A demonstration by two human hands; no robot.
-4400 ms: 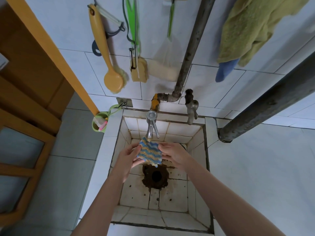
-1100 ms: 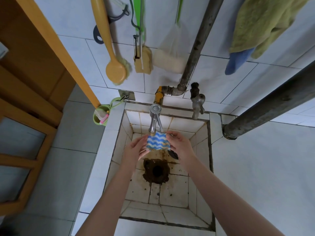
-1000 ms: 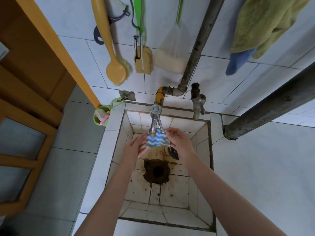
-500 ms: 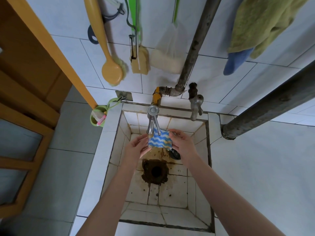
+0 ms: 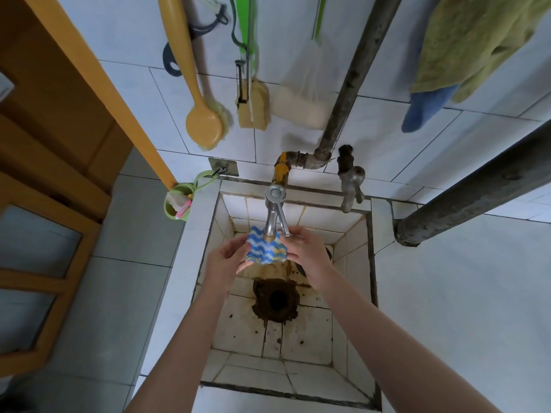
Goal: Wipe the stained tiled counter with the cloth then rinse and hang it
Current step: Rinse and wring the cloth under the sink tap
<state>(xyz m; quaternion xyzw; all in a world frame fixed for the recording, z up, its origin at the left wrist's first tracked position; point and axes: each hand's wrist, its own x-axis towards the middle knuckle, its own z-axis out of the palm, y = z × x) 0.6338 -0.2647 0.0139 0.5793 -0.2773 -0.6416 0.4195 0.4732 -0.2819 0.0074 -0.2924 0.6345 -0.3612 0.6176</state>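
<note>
A small cloth (image 5: 266,249) with blue, white and yellow wavy stripes is spread between both hands, directly under the spout of the chrome tap (image 5: 272,214). My left hand (image 5: 228,260) pinches its left edge. My right hand (image 5: 307,251) holds its right edge, fingertips close to the tap's lever. All this hangs over the stained tiled sink (image 5: 298,329) with its dark rusty drain hole (image 5: 277,299). I cannot tell whether water is running.
The tiled counter (image 5: 462,308) stretches to the right. On the wall hang a yellow brush (image 5: 205,123), sponges (image 5: 253,105), a green towel (image 5: 477,43) and a blue cloth (image 5: 423,110). An old tap (image 5: 351,180), thick pipes (image 5: 477,186), a green cup (image 5: 177,204) and a wooden door (image 5: 50,162) surround the sink.
Both hands have lifted the cloth from just above the drain up to the tap's spout, and it is now held spread flat beneath it.
</note>
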